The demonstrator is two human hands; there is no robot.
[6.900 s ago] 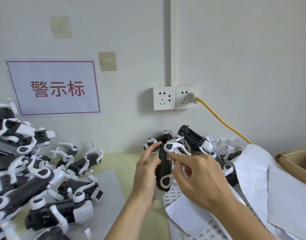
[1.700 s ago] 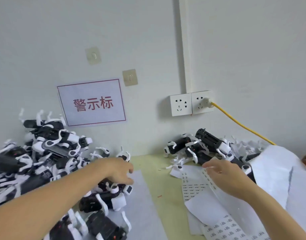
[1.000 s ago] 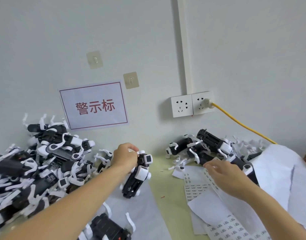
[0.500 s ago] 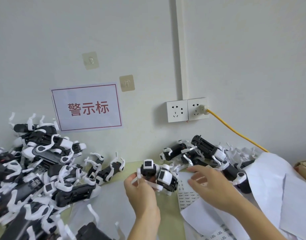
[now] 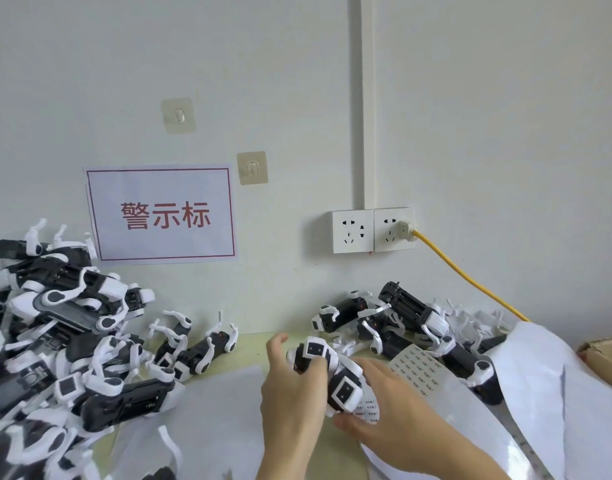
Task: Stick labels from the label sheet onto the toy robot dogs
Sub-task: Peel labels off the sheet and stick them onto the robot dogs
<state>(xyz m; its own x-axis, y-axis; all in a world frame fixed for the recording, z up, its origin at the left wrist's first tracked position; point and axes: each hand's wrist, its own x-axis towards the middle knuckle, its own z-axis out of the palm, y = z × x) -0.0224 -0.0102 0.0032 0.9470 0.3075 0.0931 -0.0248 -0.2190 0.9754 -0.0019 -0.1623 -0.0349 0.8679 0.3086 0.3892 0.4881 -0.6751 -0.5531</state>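
Observation:
A black-and-white toy robot dog [image 5: 334, 374] is held between both hands just above the table, its square face plates turned towards me. My left hand [image 5: 290, 386] grips its left end, fingers curled round the body and thumb raised. From the right and below, my right hand [image 5: 387, 407] grips its other end, thumb under the body. The label sheet [image 5: 419, 368], covered with rows of small printed labels, lies just right of the hands and leans on other dogs. Whether a label is on a fingertip is hidden.
A large pile of toy dogs [image 5: 55, 341] fills the left side. A smaller pile [image 5: 405, 317] lies against the wall at back right. White backing sheets [image 5: 557, 393] cover the right, beside a cardboard box [image 5: 606, 355]. A yellow cable [image 5: 471, 278] runs from the wall socket [image 5: 394, 230].
My left hand took a dog from the left pile and carried it to the middle. My right hand left the label sheet and now grips the dog too.

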